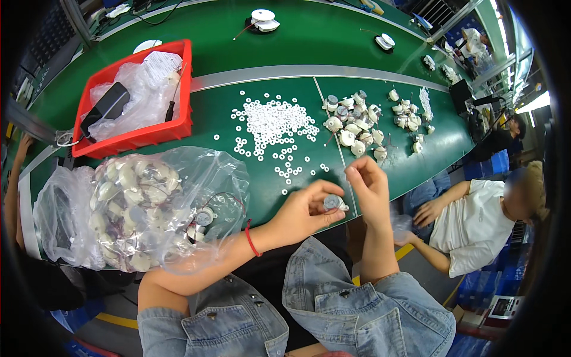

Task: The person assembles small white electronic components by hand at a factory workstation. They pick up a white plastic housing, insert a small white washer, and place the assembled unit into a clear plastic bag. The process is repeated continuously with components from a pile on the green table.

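Note:
Near the table's front edge my left hand (300, 209) is closed around a small motor (331, 202) with a round grey metal end and a white part beside it. Just right of it, my right hand (370, 187) is raised with thumb and forefinger pinched together; whatever they hold, if anything, is too small to make out. Beyond my hands lies a scattered heap of small white ring washers (273, 122). To its right is a pile of similar white and grey motors (355, 122). A clear plastic bag (143, 208) full of wired motors lies by my left forearm.
A red bin (134, 140) at the left holds plastic bags, a black adapter and a screwdriver. More motor parts (409, 119) lie farther right. White round units (263, 21) stand on the green surface beyond the metal rail (262, 74). A seated person (482, 217) is at the right.

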`<state>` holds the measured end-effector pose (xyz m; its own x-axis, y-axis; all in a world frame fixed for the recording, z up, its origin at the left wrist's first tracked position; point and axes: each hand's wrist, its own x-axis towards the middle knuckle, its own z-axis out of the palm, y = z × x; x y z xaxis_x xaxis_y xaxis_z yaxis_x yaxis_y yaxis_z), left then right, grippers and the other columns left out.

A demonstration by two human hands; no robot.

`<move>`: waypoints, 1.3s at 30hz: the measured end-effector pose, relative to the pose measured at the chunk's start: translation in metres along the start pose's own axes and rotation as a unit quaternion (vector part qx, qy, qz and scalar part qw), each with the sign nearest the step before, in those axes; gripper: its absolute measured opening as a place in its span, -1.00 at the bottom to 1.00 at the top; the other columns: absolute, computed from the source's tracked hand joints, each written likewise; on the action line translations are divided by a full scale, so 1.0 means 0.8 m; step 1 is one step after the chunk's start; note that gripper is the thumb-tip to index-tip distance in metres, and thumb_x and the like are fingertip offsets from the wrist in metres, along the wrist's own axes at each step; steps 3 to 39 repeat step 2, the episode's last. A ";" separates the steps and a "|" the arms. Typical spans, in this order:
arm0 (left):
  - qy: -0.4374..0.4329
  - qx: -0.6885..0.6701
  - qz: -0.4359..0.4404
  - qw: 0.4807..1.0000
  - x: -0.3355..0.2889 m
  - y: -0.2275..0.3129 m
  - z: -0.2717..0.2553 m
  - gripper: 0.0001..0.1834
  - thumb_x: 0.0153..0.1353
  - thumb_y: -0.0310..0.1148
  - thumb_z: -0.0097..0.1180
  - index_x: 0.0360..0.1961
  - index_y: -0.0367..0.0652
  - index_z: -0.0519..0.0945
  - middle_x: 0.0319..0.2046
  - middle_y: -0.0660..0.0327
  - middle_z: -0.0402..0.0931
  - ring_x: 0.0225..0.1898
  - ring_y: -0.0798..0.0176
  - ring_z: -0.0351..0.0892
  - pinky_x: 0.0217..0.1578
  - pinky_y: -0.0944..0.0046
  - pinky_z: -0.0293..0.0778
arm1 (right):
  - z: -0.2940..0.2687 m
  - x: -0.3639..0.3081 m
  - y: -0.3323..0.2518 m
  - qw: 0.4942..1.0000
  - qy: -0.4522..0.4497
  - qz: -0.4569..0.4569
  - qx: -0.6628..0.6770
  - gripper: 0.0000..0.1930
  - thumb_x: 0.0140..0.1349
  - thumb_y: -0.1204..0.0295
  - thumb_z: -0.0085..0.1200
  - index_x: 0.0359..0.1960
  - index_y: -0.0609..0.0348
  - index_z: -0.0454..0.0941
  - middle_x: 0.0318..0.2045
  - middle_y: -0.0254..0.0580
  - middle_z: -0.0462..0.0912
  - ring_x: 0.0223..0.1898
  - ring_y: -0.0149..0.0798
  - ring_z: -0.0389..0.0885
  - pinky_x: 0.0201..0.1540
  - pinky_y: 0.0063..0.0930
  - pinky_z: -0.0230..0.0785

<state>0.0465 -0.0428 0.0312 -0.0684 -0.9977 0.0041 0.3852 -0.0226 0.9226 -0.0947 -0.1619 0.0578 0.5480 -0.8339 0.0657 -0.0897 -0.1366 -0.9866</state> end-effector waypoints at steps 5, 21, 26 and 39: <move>0.033 -0.006 0.026 0.999 0.000 -0.005 -0.003 -0.54 0.34 -0.42 0.16 0.21 -0.16 0.32 -0.14 0.22 0.61 -0.06 0.39 0.61 -0.03 0.41 0.52 | -0.015 -0.015 -0.011 0.997 -0.071 -0.023 0.030 -0.95 0.33 0.50 0.10 -0.26 0.21 0.52 -0.36 -0.39 0.52 -0.28 -0.51 0.44 -0.20 -0.64 0.27; 0.033 -0.006 0.026 0.999 0.000 -0.005 -0.003 -0.54 0.34 -0.42 0.16 0.21 -0.16 0.32 -0.14 0.22 0.61 -0.06 0.39 0.61 -0.03 0.41 0.52 | -0.015 -0.015 -0.011 0.997 -0.071 -0.023 0.030 -0.95 0.33 0.50 0.10 -0.26 0.21 0.52 -0.36 -0.39 0.52 -0.28 -0.51 0.44 -0.20 -0.64 0.27; 0.033 -0.006 0.026 0.999 0.000 -0.005 -0.003 -0.54 0.34 -0.42 0.16 0.21 -0.16 0.32 -0.14 0.22 0.61 -0.06 0.39 0.61 -0.03 0.41 0.52 | -0.015 -0.015 -0.011 0.997 -0.071 -0.023 0.030 -0.95 0.33 0.50 0.10 -0.26 0.21 0.52 -0.36 -0.39 0.52 -0.28 -0.51 0.44 -0.20 -0.64 0.27; 0.033 -0.006 0.026 0.999 0.000 -0.005 -0.003 -0.54 0.34 -0.42 0.16 0.21 -0.16 0.32 -0.14 0.22 0.61 -0.06 0.39 0.61 -0.03 0.41 0.52 | -0.015 -0.015 -0.011 0.997 -0.071 -0.023 0.030 -0.95 0.33 0.50 0.10 -0.26 0.21 0.52 -0.36 -0.39 0.52 -0.28 -0.51 0.44 -0.20 -0.64 0.27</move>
